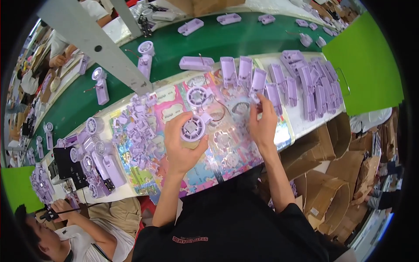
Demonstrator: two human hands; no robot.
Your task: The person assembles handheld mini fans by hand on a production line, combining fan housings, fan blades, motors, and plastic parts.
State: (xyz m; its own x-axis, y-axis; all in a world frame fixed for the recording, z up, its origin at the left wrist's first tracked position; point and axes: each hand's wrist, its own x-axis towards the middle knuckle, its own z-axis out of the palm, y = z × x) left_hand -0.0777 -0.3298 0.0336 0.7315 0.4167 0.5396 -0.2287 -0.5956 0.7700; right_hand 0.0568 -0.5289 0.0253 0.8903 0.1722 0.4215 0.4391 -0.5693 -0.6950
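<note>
A: OK, I'm stood a bit off to the side, what's the left hand (180,150) got?

B: A round purple fan head (192,128). Thumb and fingers are curled around the rim, pinching it over the counter (298,123).

A: Nice. And the right hand (264,124)?

B: Stretched a little farther out, fingertips at the near end of a long purple housing (259,80). Thumb's half bent, but honestly can't tell if it's properly gripping or only touching.

A: Anything else close by?

B: Yeah, heap of small purple parts (139,131) left of the left hand, on colourful printed sheets (222,150). Just beyond the held piece there's a second fan head (197,96). A thin wire (223,105) loops beside them, no clue whose.

A: And past that?

B: More open housings (228,72) in a loose row, plus a packed bunch (321,87) off to the right. Farthest back, a green belt (166,46) with purple pieces spread along it.
</note>
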